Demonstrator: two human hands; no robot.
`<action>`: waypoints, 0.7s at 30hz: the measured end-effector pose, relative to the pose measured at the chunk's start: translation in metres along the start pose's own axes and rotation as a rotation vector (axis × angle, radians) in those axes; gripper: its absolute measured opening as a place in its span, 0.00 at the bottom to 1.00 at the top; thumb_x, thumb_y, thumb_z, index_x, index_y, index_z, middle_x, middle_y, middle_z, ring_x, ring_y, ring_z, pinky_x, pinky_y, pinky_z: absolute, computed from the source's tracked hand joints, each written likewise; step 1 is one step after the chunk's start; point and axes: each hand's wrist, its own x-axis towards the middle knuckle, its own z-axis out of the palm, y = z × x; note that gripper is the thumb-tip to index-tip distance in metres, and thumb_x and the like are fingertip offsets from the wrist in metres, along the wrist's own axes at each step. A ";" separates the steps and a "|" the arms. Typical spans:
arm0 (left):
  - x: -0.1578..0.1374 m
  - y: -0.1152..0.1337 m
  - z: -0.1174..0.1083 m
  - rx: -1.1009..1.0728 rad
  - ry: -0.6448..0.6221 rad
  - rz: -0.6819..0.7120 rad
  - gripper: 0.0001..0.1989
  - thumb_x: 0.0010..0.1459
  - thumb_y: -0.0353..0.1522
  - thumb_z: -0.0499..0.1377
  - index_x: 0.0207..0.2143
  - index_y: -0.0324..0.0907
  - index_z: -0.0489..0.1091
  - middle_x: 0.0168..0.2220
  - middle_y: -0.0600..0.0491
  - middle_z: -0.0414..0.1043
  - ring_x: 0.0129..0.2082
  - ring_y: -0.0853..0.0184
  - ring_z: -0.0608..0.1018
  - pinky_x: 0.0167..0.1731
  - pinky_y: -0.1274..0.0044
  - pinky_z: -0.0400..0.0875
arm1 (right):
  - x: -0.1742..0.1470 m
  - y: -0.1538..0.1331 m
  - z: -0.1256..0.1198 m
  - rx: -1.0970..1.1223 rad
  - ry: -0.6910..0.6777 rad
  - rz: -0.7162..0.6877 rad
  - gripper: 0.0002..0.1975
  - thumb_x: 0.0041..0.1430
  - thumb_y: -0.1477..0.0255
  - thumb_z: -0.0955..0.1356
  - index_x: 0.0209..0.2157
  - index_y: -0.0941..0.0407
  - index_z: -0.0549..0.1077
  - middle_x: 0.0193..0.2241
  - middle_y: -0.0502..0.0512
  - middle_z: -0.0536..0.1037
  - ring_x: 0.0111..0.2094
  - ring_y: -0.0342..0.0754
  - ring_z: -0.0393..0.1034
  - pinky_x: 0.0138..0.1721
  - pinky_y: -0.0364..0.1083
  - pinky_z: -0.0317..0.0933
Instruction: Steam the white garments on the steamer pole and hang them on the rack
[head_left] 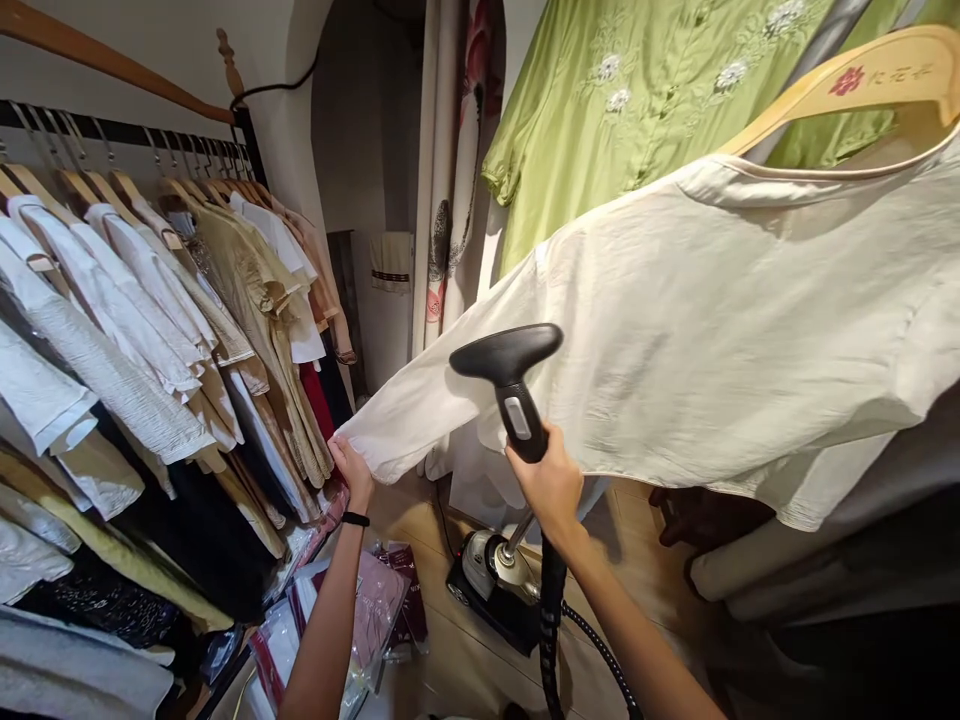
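Note:
A cream long-sleeved top (712,340) hangs from a wooden hanger (862,85) at the right. My left hand (352,475) is closed on the cuff end of its sleeve, pulling the sleeve out towards the lower left. In my right hand (551,485) is the handle of a black garment steamer head (510,370), fingers wrapped round it. The head is in front of the sleeve near the shoulder; I cannot tell whether it touches the cloth. A black hose (553,620) runs down from the handle. The steamer base (499,590) stands on the floor below.
At the left, a rack (127,135) holds many garments on hangers. Plastic-wrapped clothes (375,610) lie on the floor near my left arm. Behind the cream top hangs a green embroidered blouse (570,130). A curtain (442,200) hangs by a dark arched opening.

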 end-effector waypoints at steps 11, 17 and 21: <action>-0.049 -0.012 -0.008 -0.371 -0.616 -0.551 0.19 0.42 0.34 0.69 0.40 0.40 0.74 0.45 0.46 0.76 0.50 0.58 0.75 0.58 0.64 0.62 | -0.025 0.011 0.016 0.145 -0.141 0.117 0.24 0.51 0.56 0.65 0.46 0.55 0.66 0.33 0.57 0.77 0.34 0.56 0.72 0.33 0.47 0.60; -0.078 -0.040 0.009 -0.285 -0.694 -0.622 0.19 0.42 0.42 0.71 0.34 0.42 0.74 0.44 0.42 0.77 0.50 0.52 0.75 0.58 0.61 0.62 | -0.030 0.024 0.023 0.150 -0.189 0.088 0.23 0.52 0.56 0.65 0.45 0.54 0.65 0.32 0.56 0.76 0.34 0.56 0.72 0.32 0.46 0.59; -0.086 -0.046 0.017 -0.385 -0.670 -0.606 0.28 0.47 0.56 0.62 0.44 0.48 0.73 0.58 0.46 0.68 0.59 0.56 0.69 0.57 0.65 0.65 | -0.038 0.031 0.026 0.166 -0.214 0.132 0.22 0.52 0.55 0.64 0.44 0.54 0.64 0.31 0.56 0.76 0.34 0.56 0.72 0.32 0.47 0.59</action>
